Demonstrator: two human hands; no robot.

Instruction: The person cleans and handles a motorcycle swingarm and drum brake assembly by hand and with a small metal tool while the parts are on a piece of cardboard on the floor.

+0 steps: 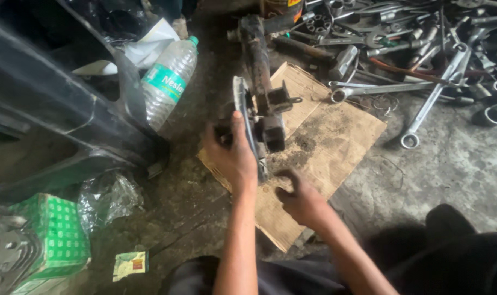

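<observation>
1. Where the worn, oil-stained brown cardboard sheet (336,128) lies on the concrete floor, a dark, greasy metal arm-shaped part (262,90) stands on it.
2. Left hand (233,155): clasped round the part's lower edge.
3. Right hand (299,199): fingers curled over the cardboard, seemingly holding nothing; blurred.
4. Nearby: clear plastic water bottle (169,79); scattered steel spanners (423,71).
</observation>
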